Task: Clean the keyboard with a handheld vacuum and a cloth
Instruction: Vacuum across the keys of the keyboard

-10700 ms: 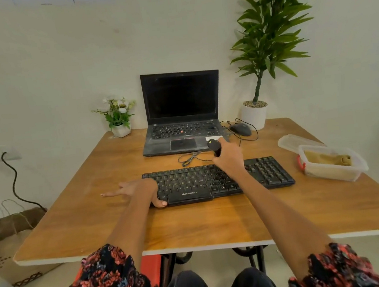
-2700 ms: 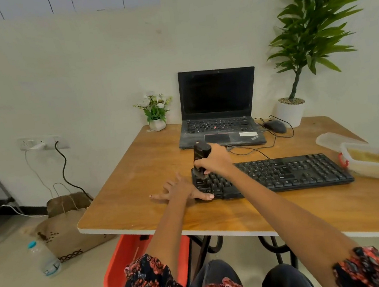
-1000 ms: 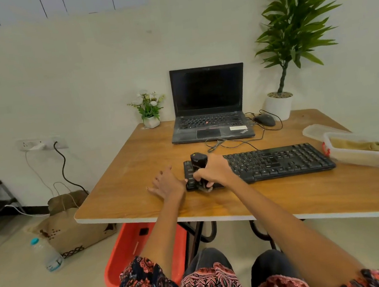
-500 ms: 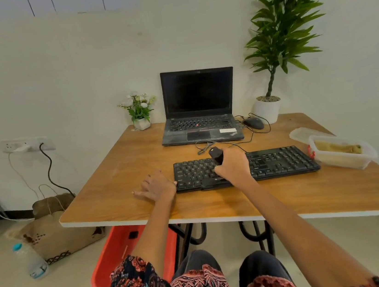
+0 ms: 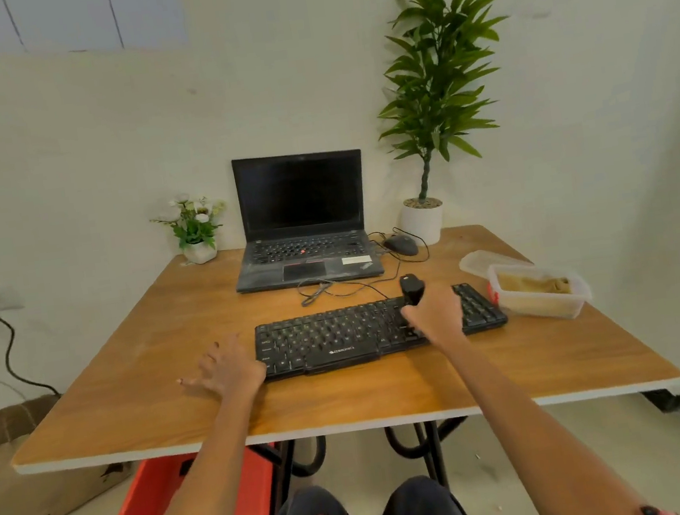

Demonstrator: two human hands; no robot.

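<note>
Crosswise to the person lay the black keyboard point(image 5: 378, 332), its long axis running left to right on the wooden tabletop point(image 5: 137, 370), near the front edge and squarely ahead of both arms. At its right-hand part, just left of the number pad, the right hand point(image 5: 434, 316) was wrapped around the small black handheld vacuum point(image 5: 411, 288), which stood roughly upright with its lower end hidden behind the fingers, so whether the nozzle actually touched the keys could not be told. At the opposite end the left hand point(image 5: 225, 369) lay with fingers spread and relaxed, flat on the tabletop, its inner edge against the keyboard's left end, apparently steadying it; it gripped nothing.

Since the keys stretched away to the left of the vacuum, with only the number pad to its right, any further pass would most likely run along that long axis, and the right hand was the one placed to make it.

For the wiping step, what looked like the tan cloth point(image 5: 532, 286) sat inside a clear plastic container point(image 5: 552, 307) just beyond the keyboard's right end, nearer the right hand than the left, with a lid point(image 5: 481, 261) lying behind it. That cloth appeared untouched, so by my reading the vacuuming was underway and the wiping not yet begun.
</note>
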